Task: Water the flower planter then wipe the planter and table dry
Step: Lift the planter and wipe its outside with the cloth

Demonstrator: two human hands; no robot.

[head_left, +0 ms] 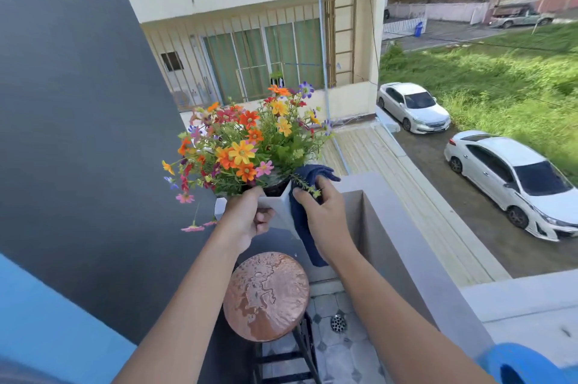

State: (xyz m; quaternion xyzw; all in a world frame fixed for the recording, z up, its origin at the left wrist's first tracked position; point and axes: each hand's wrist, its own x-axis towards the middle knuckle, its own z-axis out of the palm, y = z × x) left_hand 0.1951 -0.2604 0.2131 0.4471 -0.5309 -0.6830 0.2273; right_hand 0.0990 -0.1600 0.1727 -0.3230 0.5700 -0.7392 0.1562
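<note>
A white planter (279, 206) full of orange, yellow, red and pink flowers (244, 145) is lifted above the table. My left hand (247, 216) grips its near rim and left side. My right hand (325, 214) presses a dark blue cloth (301, 221) flat against the planter's right face; the cloth drapes over the rim and hangs down below my palm. Below, the small round copper-coloured table (266, 296) carries puddles and beads of water on its top.
A grey balcony parapet (391, 227) runs along the right, a dark wall (78, 117) rises on the left. A floor drain (338, 323) sits in the tiled floor by the table's black legs. A blue object (519, 365) shows at bottom right. Cars are parked far below.
</note>
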